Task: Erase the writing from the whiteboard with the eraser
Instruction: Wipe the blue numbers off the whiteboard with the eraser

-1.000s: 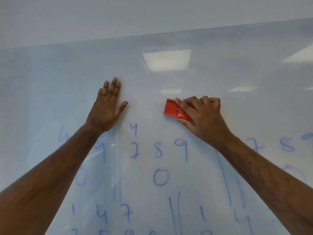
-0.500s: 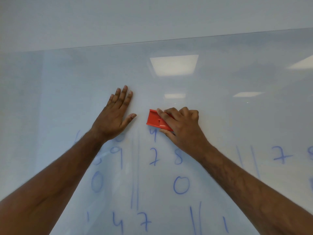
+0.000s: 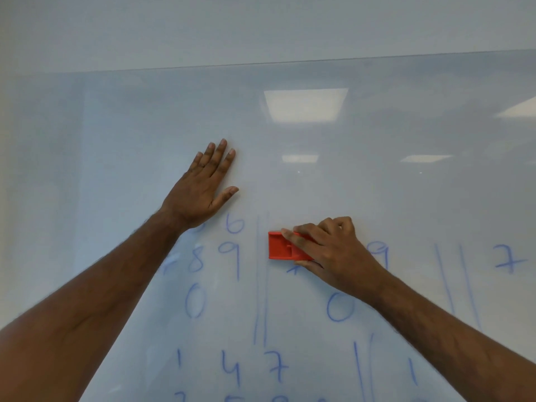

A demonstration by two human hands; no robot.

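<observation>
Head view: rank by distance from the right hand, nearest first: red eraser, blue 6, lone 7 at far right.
From the right hand:
1. Red eraser: gripped in it, at the fingers' left.
2. Blue 6: left, beyond the double vertical line.
3. Lone 7: far right, past the other double line.

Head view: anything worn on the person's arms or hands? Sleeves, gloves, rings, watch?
Nothing worn that shows. Left hand and right hand are bare, no gloves; both forearms are bare to the frame edge, with no sleeve, watch or band in view. No ring is clearly discernible on the visible fingers.
</observation>
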